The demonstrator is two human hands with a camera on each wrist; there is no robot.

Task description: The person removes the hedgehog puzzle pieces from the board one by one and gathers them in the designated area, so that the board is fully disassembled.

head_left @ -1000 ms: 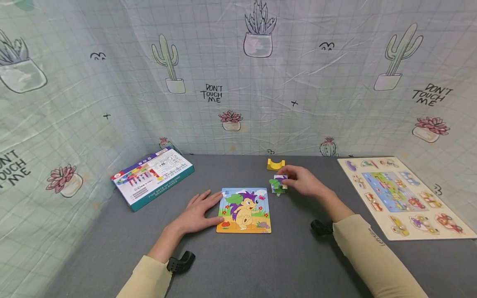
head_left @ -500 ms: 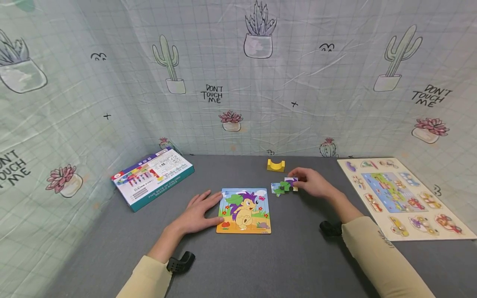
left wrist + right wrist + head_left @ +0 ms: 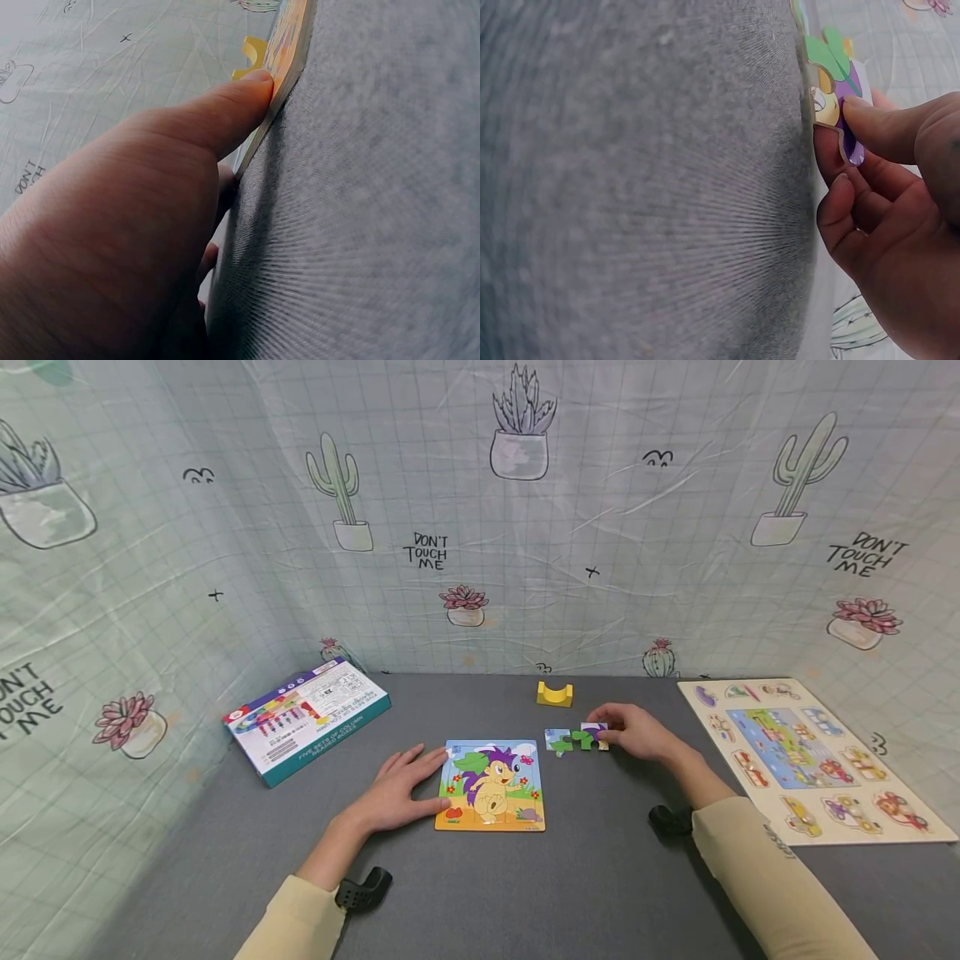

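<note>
A square hedgehog puzzle [image 3: 491, 783] lies on the grey tabletop, its picture in a blue and orange frame. My left hand [image 3: 397, 795] rests along its left side with fingers spread. The left wrist view has the thumb [image 3: 247, 94] touching the puzzle's edge. Right of the puzzle, my right hand [image 3: 636, 732] pinches a purple, green and white puzzle piece [image 3: 846, 90] between the thumb, on its printed face, and the fingers beneath. Beside it on the table is another piece [image 3: 557, 740], blue and green. Whether the two touch, I cannot tell.
A yellow block [image 3: 554, 695] with a scooped top stands behind the loose pieces. At the back left lies a white and teal box [image 3: 315, 718]. A large wooden peg puzzle board [image 3: 789, 829] occupies the right side. Patterned cloth [image 3: 592, 527] walls the table's back and sides.
My right hand has moved right and slightly nearer, carrying the purple piece off the blue and green one, which now shows fully. The left hand has stayed put.
</note>
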